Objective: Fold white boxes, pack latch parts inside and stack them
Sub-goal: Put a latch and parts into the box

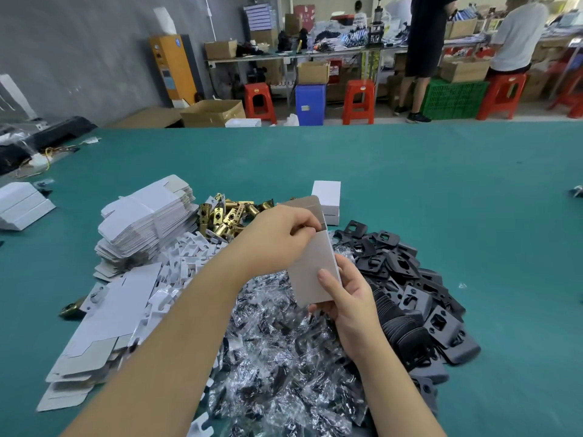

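Behind, red stools [358,100] line the teal table [441,190].

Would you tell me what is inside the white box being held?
Its contents are hidden: the box wall faces the camera, and the left hand fingers cover its open top. The right hand holds the bottom.

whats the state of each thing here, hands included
box: held upright over the piles, top flap open
left hand: fingers curled at the box's open top
right hand: grips the box's lower end
flat boxes: unfolded, stacked
finished boxes: closed, stacked
brass latches: loose heap
black plates: loose heap
bagged parts: loose heap
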`<state>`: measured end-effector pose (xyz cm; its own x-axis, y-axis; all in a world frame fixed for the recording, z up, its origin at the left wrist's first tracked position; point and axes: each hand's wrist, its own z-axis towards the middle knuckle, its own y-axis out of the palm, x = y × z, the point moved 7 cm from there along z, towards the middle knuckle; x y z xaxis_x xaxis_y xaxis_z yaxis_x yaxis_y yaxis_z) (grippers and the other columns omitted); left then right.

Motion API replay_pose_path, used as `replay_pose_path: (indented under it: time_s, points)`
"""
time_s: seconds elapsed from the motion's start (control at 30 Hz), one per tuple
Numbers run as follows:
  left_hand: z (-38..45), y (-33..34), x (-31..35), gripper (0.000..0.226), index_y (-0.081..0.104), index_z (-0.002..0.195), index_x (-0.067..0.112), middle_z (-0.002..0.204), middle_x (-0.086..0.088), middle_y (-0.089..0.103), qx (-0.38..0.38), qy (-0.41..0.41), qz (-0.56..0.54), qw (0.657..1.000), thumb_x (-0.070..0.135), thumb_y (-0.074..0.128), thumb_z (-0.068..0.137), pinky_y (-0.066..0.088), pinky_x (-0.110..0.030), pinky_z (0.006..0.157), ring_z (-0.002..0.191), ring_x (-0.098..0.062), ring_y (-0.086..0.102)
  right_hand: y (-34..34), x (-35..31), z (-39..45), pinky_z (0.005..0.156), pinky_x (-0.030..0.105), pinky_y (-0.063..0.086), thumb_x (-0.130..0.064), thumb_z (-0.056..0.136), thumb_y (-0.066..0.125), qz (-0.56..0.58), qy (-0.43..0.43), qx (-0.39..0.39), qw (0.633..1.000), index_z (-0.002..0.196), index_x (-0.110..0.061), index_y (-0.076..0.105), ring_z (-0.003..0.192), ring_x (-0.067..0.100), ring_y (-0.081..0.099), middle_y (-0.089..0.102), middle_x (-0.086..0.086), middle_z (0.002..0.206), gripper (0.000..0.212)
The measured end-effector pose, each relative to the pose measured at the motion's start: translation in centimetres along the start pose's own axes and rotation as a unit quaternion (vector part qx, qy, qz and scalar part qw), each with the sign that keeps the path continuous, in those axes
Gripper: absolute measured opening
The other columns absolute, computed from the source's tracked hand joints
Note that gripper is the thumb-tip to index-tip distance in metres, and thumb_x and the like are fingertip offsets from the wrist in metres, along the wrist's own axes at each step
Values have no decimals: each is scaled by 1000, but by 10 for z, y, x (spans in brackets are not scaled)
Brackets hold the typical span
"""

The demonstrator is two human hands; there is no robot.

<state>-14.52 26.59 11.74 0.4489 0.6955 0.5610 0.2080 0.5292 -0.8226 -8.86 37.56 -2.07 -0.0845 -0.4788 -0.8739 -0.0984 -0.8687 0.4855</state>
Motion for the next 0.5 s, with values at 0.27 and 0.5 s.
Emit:
replay_pose_path:
  time_s: [0.27, 0.5]
  points:
    - [2, 2, 4, 27, 76, 105, 27, 88, 24, 69, -4, 17, -41, 999, 15, 52, 102, 37, -7, 53, 70, 15, 58, -3, 0, 1, 52, 30, 56, -29, 87, 76, 25, -6, 0, 1000, 126, -25, 69, 84, 25, 72, 72, 11, 111, 40]
    - [-10, -44, -19, 29, 77, 94, 27, 82, 14, 73, 260, 12, -166, 951, 4, 58, 97, 39, -9, 47, 50, -3, 54, -9, 8, 5, 48, 28, 54, -29, 81, 78, 93, 14, 26, 995, 124, -18, 69, 84, 24, 69, 72, 10, 111, 46]
